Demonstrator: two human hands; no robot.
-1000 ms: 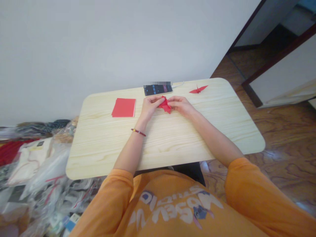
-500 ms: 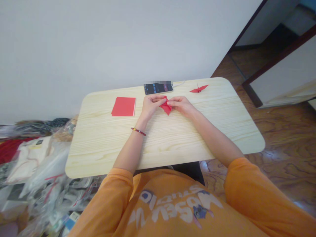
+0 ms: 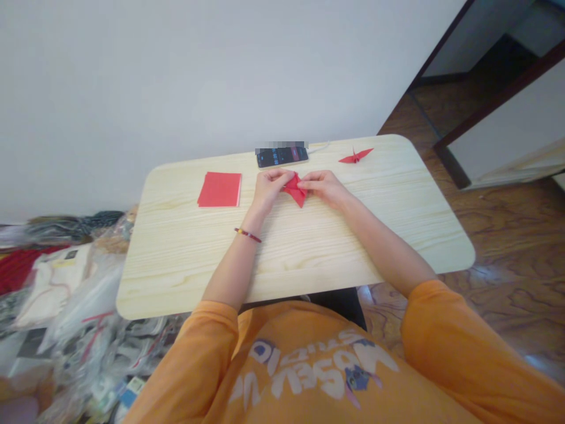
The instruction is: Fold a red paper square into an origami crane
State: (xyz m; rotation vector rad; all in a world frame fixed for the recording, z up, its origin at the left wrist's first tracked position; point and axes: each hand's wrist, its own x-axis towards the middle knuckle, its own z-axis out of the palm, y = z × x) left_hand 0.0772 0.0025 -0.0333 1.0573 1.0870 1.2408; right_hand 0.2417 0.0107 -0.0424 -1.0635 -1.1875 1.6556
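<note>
Both hands pinch a folded red paper near the far edge of the wooden table; the left hand grips its left side; the right hand its right; a stack of red sheets lies to the left.

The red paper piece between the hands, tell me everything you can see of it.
The folded red paper is a small, half-made origami piece, plain matte red, with sharp creases and a pointed tip aimed toward the person. It is low over the pale wooden table, near its far middle. The left hand pinches its left side and the right hand its right side, fingers hiding the upper edges. Whether the tip touches the table cannot be told.
</note>
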